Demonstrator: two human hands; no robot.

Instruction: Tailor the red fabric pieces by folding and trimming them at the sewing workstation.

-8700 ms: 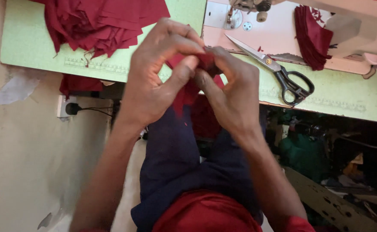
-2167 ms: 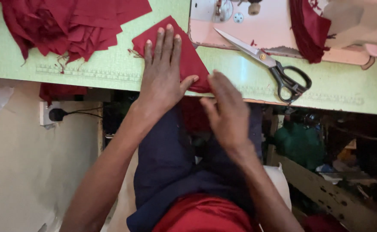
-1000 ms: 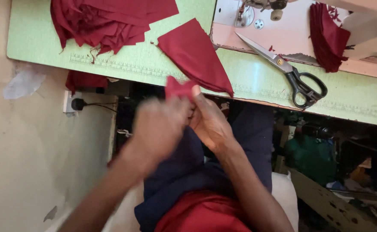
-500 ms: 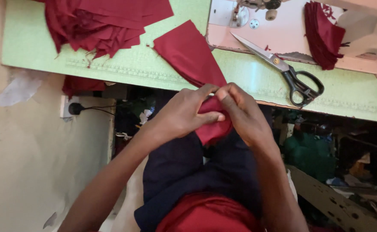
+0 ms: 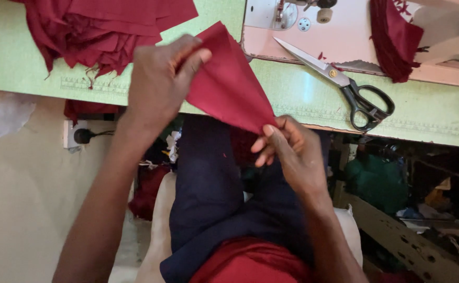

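1. Your left hand (image 5: 158,84) pinches the red cloth piece (image 5: 227,86) at its upper corner, mid-frame.
2. Your right hand (image 5: 292,152) grips its lower tip, past the desk (image 5: 292,99) edge.
3. Scissors (image 5: 344,84) lie well right.

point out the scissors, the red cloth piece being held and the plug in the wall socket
scissors (image 5: 344,86), head view, on the pivot where the blades meet the black handles
red cloth piece (image 5: 227,84), head view, middle of the cloth
plug (image 5: 83,136), head view, on the black plug body
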